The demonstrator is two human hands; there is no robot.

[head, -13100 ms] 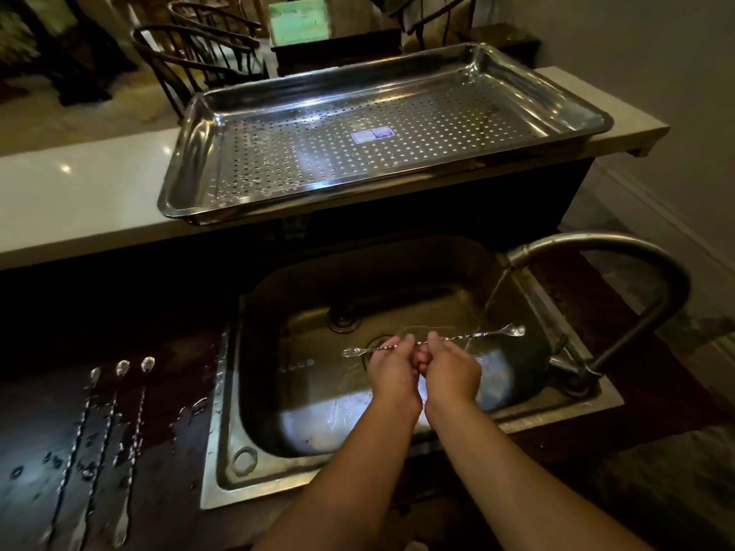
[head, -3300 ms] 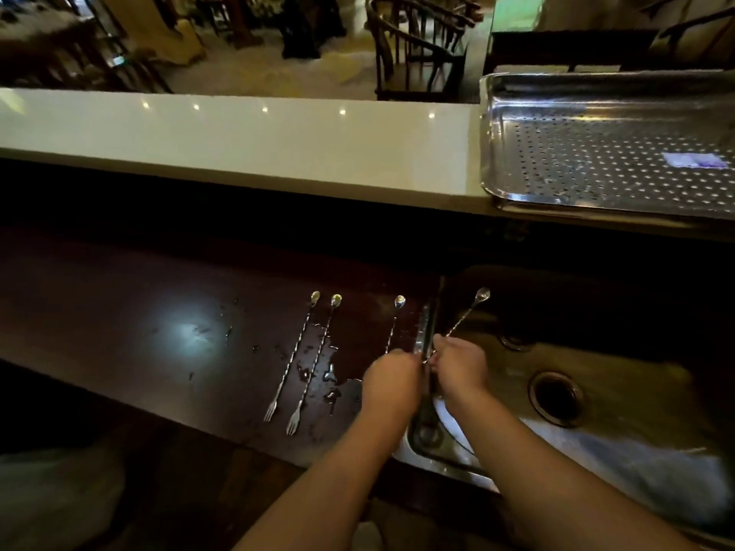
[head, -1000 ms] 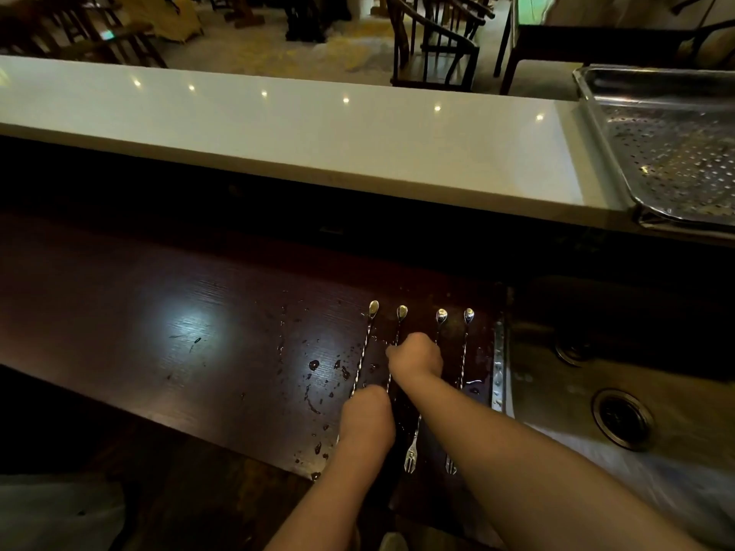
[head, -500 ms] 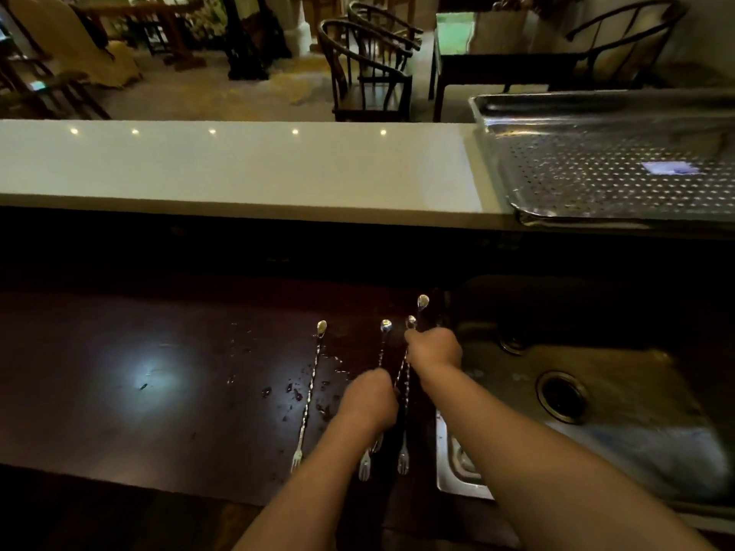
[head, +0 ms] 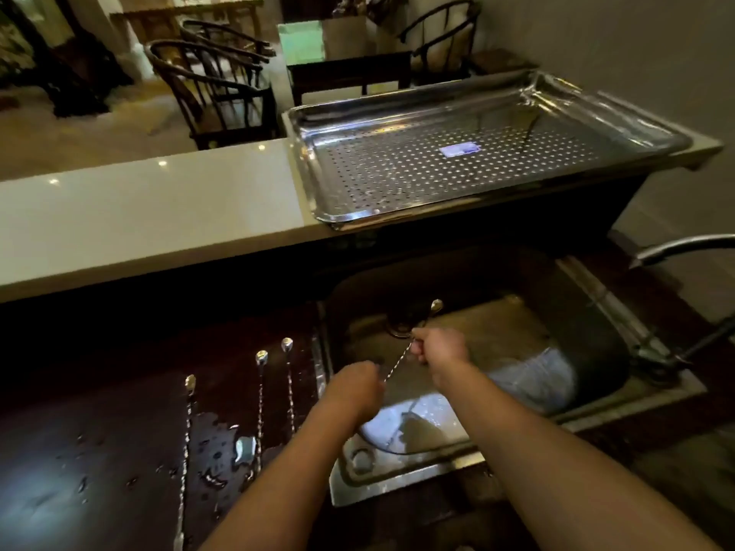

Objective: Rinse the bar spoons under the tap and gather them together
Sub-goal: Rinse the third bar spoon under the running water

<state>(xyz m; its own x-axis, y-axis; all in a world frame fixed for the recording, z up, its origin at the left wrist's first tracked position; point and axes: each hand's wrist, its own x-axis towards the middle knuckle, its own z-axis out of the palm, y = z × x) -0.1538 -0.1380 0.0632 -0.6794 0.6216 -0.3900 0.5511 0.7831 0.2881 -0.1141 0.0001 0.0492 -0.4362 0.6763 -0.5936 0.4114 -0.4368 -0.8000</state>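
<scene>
Both hands hold one bar spoon (head: 397,361) over the sink (head: 596,312). The right hand (head: 439,349) has its fingers curled round the twisted stem near the bowl end. The left hand (head: 355,385) is closed round the lower end. The spoon slants, with its little bowl up and away from the person.

Three more bar spoons (head: 260,407) lie side by side on the wet, dark worktop (head: 99,451), just left of the sink.

The tap (head: 684,246) sticks out at the right, well apart from the held spoon. I see no water running from it.

I think this spoon is going to be rinsed. To do it well, carry it right under the spout and turn the stem so water gets to every side. Hold tight, as wet metal is slippery. Then lay it beside the other three.
</scene>
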